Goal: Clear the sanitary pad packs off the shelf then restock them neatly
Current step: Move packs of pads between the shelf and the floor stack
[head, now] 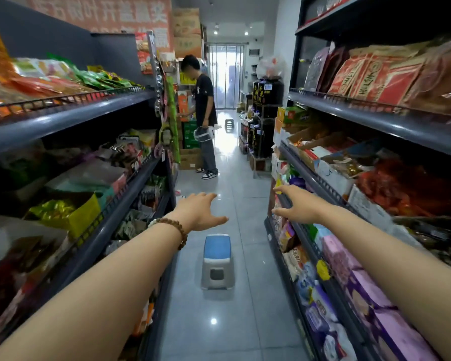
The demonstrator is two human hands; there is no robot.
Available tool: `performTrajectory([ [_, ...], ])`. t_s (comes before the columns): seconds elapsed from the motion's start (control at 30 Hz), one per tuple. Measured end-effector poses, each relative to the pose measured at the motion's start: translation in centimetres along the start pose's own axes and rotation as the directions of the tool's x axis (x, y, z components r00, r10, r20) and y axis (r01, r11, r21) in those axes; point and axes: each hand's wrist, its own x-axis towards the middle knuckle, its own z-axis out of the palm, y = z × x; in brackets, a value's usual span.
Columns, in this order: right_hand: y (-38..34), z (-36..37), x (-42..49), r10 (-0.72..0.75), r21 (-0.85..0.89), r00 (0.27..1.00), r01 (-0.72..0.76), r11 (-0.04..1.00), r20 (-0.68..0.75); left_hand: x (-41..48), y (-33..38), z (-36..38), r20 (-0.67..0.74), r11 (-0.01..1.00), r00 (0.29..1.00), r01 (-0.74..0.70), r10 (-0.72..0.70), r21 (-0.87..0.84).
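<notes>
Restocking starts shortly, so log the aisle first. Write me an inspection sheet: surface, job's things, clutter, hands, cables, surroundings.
Surface: glossy grey tiled floor of a narrow aisle.
Job's things: pink and purple packs, likely the sanitary pad packs, lined up on the low right shelf.
Clutter: blue-topped plastic stool standing mid-aisle.
Hands: left hand and right hand both open, stretched forward, holding nothing; beaded bracelet on the left wrist.
Cables: nothing seen.
Surroundings: snack bags on the left shelving; another person stands further down the aisle.
</notes>
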Motion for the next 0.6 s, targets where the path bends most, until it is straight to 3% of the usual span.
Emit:
performTrajectory([
  [0.3,1.5,-0.2,20.3,0.067,0.041,0.998,-0.067,0.997,0.021,21.4,-7.4,-1.1,0.068,0.999,0.997,-0.037,0.038,-0.018],
  [0.6,9.5,0.6,40.3,0.133,-0.016,0.989,-0.132,0.991,0.063,43.3,-9.1,0.9,0.137,0.996,0.986,-0.087,0.090,-0.023],
])
